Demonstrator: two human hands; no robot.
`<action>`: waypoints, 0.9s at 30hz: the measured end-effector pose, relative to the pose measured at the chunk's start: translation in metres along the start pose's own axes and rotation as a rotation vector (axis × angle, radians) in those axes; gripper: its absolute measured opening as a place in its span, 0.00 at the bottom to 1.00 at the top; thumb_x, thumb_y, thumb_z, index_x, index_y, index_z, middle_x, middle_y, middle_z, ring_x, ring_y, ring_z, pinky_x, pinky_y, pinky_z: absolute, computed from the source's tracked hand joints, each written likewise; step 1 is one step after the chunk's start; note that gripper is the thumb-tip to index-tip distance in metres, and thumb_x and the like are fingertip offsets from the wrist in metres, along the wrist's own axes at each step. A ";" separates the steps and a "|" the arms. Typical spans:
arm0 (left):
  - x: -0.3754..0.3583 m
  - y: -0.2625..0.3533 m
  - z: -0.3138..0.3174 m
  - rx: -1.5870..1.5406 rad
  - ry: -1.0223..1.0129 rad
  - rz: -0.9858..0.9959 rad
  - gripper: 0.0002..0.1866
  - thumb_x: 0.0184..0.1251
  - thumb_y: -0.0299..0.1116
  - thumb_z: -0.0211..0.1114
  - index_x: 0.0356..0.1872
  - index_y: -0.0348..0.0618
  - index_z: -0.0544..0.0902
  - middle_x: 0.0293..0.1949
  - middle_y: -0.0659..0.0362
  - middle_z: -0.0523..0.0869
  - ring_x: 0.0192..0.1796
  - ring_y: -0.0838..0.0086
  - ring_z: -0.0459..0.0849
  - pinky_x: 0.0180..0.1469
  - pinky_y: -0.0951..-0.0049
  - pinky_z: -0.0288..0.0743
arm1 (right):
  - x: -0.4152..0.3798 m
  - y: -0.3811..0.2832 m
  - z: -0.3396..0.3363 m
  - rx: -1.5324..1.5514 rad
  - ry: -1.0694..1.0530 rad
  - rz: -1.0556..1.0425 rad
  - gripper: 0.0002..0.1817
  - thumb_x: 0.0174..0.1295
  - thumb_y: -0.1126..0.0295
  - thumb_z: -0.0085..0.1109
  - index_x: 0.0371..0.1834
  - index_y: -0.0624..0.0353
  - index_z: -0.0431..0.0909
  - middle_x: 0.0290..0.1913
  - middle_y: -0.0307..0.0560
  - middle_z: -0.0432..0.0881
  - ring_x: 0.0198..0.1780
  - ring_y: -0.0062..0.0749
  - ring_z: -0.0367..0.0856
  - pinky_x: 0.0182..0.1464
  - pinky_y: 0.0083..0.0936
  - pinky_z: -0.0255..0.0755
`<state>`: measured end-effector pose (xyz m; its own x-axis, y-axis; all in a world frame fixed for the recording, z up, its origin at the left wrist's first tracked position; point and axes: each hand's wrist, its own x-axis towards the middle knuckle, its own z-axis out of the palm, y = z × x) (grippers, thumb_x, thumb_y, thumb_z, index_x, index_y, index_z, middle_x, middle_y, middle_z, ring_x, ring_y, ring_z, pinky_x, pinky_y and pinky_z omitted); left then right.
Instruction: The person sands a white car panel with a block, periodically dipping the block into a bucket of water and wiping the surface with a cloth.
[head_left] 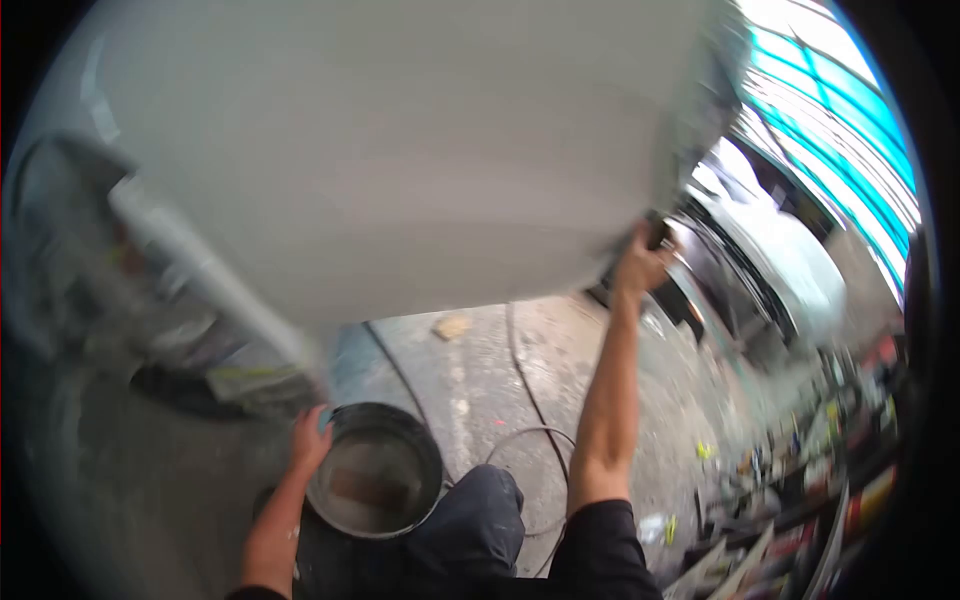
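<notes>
A large pale grey car body panel (420, 150) fills the upper view. My right hand (645, 265), arm stretched out, is closed around a small dark block (657, 236) at the panel's lower right edge. Blur hides whether the block touches the panel. My left hand (310, 440) is beside the rim of a round black bucket (437, 470), its fingers closed around a small bluish piece (324, 419) whose kind I cannot make out. Murky liquid in the bucket covers a brownish rectangular shape (368, 488).
Dark hoses (530, 385) run over the stained concrete floor (470, 370). Another light-coloured vehicle (790, 260) stands at the right. Cluttered parts and containers (800, 470) line the lower right. My bent knee (480, 510) is beside the bucket.
</notes>
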<state>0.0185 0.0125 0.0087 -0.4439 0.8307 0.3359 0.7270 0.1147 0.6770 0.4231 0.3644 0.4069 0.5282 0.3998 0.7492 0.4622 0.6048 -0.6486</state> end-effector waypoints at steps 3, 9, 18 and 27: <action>-0.008 0.001 -0.001 -0.021 0.008 -0.038 0.22 0.67 0.31 0.72 0.61 0.45 0.80 0.53 0.41 0.82 0.55 0.38 0.82 0.58 0.46 0.79 | -0.079 -0.060 0.026 0.024 0.022 -0.394 0.25 0.71 0.65 0.72 0.66 0.64 0.77 0.50 0.56 0.84 0.46 0.46 0.87 0.54 0.40 0.81; -0.005 0.014 -0.007 -0.022 -0.023 -0.108 0.21 0.69 0.32 0.72 0.61 0.48 0.80 0.54 0.42 0.80 0.57 0.38 0.81 0.58 0.45 0.79 | -0.202 -0.204 0.073 -0.002 -0.407 -1.371 0.26 0.71 0.73 0.61 0.71 0.42 0.78 0.55 0.56 0.84 0.48 0.45 0.86 0.43 0.39 0.81; -0.002 -0.005 0.009 -0.082 0.040 -0.060 0.21 0.66 0.31 0.73 0.60 0.49 0.81 0.52 0.43 0.81 0.55 0.40 0.82 0.56 0.46 0.79 | -0.160 -0.156 0.068 0.034 -0.168 -1.301 0.31 0.57 0.73 0.77 0.67 0.50 0.81 0.49 0.57 0.87 0.39 0.47 0.87 0.36 0.41 0.80; 0.000 0.002 -0.004 -0.070 0.013 -0.091 0.23 0.64 0.29 0.73 0.60 0.49 0.81 0.53 0.42 0.82 0.55 0.39 0.83 0.55 0.46 0.80 | -0.121 -0.120 0.049 -0.102 -0.257 -1.083 0.35 0.59 0.74 0.78 0.72 0.55 0.76 0.58 0.58 0.85 0.53 0.52 0.86 0.56 0.45 0.83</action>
<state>0.0183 0.0102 0.0127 -0.5137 0.8112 0.2795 0.6451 0.1504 0.7491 0.2690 0.2769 0.4001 -0.3463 -0.1657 0.9234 0.6518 0.6654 0.3639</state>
